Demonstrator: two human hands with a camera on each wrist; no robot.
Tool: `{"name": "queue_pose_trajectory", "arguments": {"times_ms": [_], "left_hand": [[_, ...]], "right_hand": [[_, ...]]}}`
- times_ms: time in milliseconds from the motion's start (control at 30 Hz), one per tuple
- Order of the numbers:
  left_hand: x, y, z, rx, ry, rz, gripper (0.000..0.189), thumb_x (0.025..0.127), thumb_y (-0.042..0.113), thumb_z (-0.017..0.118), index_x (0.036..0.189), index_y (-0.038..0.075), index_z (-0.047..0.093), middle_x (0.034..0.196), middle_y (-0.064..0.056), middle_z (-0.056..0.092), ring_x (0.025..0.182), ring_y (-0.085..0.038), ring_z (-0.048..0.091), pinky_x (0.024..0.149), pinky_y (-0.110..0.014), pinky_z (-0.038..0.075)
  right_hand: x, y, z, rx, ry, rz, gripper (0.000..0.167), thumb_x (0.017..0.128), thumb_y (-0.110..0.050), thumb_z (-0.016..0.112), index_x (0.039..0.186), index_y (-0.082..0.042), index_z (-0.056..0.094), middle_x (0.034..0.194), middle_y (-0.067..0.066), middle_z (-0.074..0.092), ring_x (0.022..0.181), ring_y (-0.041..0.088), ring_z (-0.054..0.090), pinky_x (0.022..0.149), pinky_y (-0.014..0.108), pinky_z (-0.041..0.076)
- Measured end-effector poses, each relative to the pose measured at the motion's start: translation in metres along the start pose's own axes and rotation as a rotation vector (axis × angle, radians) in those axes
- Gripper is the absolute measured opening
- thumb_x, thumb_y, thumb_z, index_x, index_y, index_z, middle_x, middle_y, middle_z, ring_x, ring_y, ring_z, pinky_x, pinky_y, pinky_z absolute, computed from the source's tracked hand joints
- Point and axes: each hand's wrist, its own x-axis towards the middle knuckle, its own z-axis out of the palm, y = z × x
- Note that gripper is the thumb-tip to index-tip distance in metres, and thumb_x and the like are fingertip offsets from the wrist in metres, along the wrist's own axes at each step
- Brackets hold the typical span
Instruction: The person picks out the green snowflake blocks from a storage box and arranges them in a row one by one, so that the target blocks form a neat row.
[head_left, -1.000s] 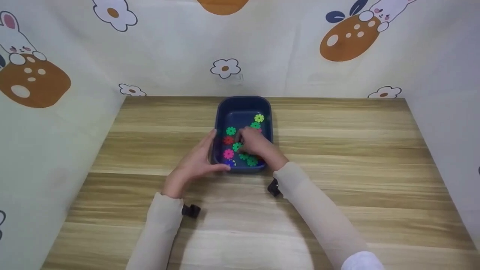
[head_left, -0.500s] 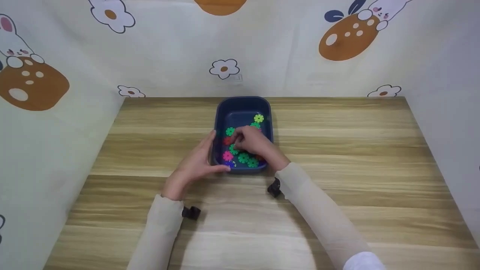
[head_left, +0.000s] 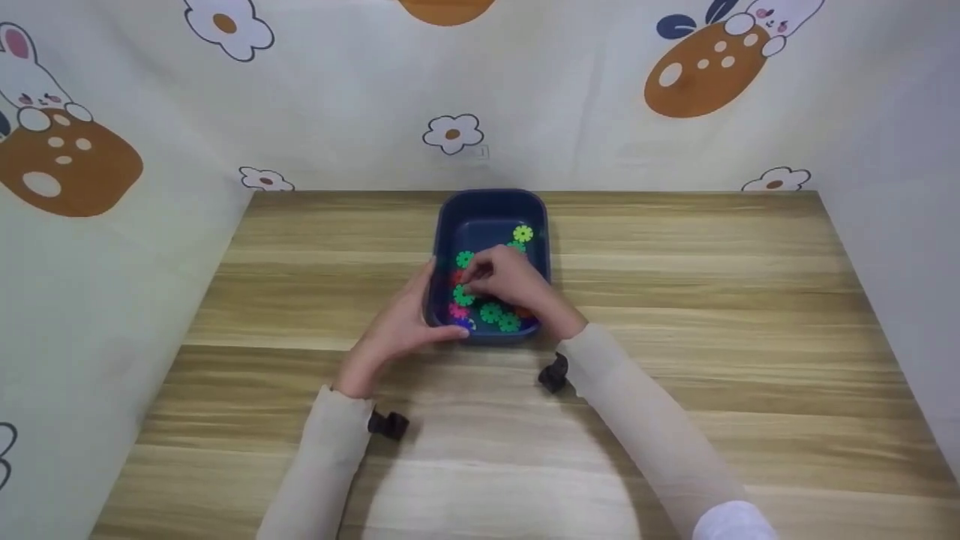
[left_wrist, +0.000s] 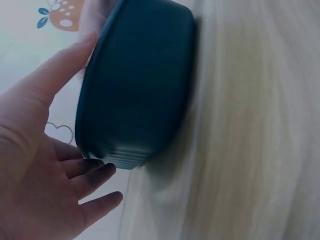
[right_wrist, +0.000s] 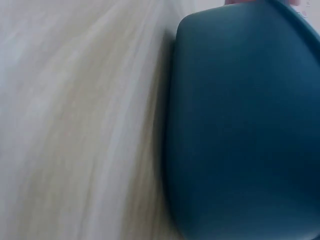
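A dark blue plastic bin (head_left: 491, 202) sits on the table with several small notched snowflake discs in it, green, pink, red, blue and yellow. My left hand (head_left: 401, 319) steadies its near left corner, with the thumb lying over the front rim and the fingers against the left side. In the left wrist view these fingers (left_wrist: 95, 180) are loosely extended. Inside the bin, my right hand (head_left: 514, 281) has its fingers curled, thumb and index at a green snowflake disc (head_left: 463, 296). The hand hides part of the contents. From the right wrist, only the bin's outer wall (right_wrist: 245, 125) shows.
A yellow disc (head_left: 523, 233) lies toward the bin's far right, and two green discs (head_left: 500, 317) lie near the front. The wood-grain table (head_left: 712, 300) surrounds the bin. A patterned cloth (head_left: 540, 90) rises behind the table's back edge.
My right hand has shifted slightly left inside the bin, and the green disc at its fingertips has moved left with it. My left hand stays at the bin's corner.
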Motion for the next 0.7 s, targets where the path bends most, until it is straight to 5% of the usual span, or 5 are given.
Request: {"name": "queue_pose_trajectory", "arguments": {"times_ms": [700], "left_hand": [[-0.004,0.000,0.004,-0.006,0.032,-0.019,0.114,0.078,0.038,0.085,0.161,0.013,0.010,0.167,-0.013,0.018,0.153,-0.032,0.024,0.124,-0.052,0.023]], "right_hand": [[-0.011,-0.025,-0.025,0.175,0.086,0.020,0.011,0.091,-0.015,0.073,0.098,-0.008,0.077,0.099,0.009,0.075,0.080,0.014,0.067,0.077,0.026,0.060]]}}
